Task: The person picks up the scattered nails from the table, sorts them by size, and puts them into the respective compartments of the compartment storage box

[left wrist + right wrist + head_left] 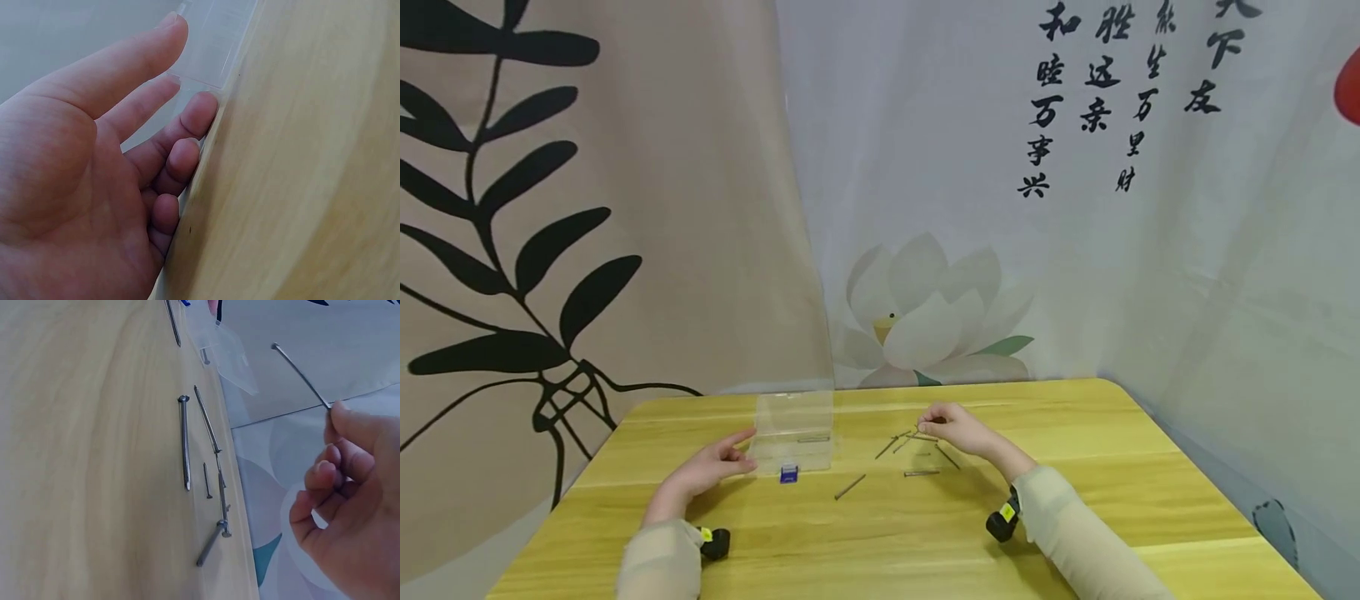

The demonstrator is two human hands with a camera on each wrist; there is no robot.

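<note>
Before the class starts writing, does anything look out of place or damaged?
Mildly, yes: loose grey metal nails lie at differing angles on the yellow wooden table, outside the open, clear plastic box, so they look untidy. No damage is evident.

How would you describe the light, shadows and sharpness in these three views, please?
Head view: soft, fairly even light, faint shadows on the table near the left hand and right hand, see-through box faint; left wrist view: duller colours, wood grain soft; right wrist view: held nail clear, loose nails showing pale glints.
</note>
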